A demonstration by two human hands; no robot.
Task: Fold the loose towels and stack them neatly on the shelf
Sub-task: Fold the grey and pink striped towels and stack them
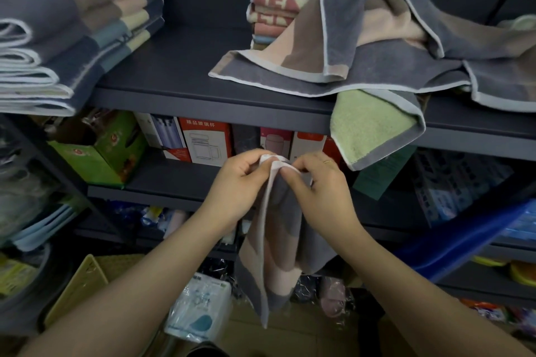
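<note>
Both hands are closed on one towel (278, 240), which hangs in the air below and in front of the shelf (179, 87). The left hand (237, 180) and the right hand (322, 185) pinch its top edge close together, so the cloth drops in a narrow gray and pink drape. The step looks like the start of a fold, with two corners being matched. Next, the hands would likely need to draw apart along the edge to square the cloth, then halve it. On the dark shelf, a folded stack (66, 35) sits at the left, a smaller stack (275, 6) stands at the back, and loose towels (406, 38) lie heaped on the right, one green-faced corner spilling over the front lip. Lower shelves hold boxed goods (203, 139) and packaged items; the place looks like a shop or storeroom.
</note>
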